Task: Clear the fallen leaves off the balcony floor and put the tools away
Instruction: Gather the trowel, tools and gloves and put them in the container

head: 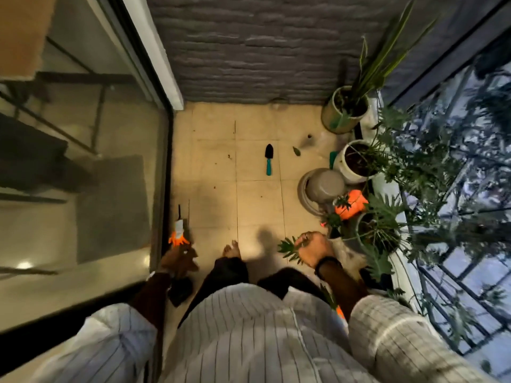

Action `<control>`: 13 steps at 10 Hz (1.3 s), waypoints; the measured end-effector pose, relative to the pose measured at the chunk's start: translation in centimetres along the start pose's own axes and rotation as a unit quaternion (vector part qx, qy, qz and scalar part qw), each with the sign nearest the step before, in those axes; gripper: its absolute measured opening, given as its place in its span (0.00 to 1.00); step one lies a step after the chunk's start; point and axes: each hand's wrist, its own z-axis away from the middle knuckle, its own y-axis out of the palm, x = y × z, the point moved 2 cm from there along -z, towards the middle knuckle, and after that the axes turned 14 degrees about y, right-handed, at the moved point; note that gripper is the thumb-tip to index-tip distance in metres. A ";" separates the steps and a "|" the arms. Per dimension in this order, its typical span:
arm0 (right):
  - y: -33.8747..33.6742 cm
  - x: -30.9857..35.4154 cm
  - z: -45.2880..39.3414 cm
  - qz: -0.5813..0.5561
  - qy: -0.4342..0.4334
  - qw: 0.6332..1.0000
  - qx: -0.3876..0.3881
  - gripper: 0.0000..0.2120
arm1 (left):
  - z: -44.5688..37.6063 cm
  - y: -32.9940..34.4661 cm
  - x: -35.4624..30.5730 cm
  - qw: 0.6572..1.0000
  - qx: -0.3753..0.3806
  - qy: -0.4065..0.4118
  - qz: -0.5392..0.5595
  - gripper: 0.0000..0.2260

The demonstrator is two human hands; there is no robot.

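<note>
Gripping a bunch of green leaves at 5 o'clock, my right hand curls its fingers round them; my left hand, 7 o'clock, I cannot tell. Trowel lies at 12 o'clock, 1 leaf beside.

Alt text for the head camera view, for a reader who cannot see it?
Seen from above, a person stands barefoot on a tiled balcony, right hand gripping green leaves, left hand holding orange-and-white gloves. A teal-handled trowel and one leaf lie on the floor; potted plants line the right railing.
</note>
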 end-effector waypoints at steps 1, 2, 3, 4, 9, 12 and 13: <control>-1.4 2.4 -1.1 0.024 0.005 1.000 0.001 0.12 | -3.3 -1.1 -2.4 0.997 0.062 0.023 -0.048 0.11; -2.8 4.5 -3.4 0.013 0.002 1.000 0.013 0.11 | -8.2 -2.7 -7.7 0.985 0.085 0.092 -0.118 0.13; -3.6 4.9 -6.2 0.005 0.009 0.999 0.035 0.14 | -11.1 -3.0 -11.3 0.978 0.092 0.128 -0.139 0.12; -5.8 5.0 -10.2 -0.006 0.038 0.998 0.057 0.21 | -14.7 -2.3 -15.5 0.970 0.102 0.148 -0.162 0.13; -16.6 9.3 -29.0 -0.032 0.064 0.966 0.248 0.15 | -29.9 -3.1 -27.2 0.947 0.249 0.201 -0.027 0.13; -10.9 7.0 -47.4 -0.019 0.072 0.969 0.237 0.20 | -39.8 4.1 -34.8 0.939 0.329 0.096 -0.008 0.21; -13.7 11.5 -45.8 -0.033 0.089 0.955 0.279 0.11 | -43.5 6.3 -34.6 0.941 0.321 0.107 -0.025 0.15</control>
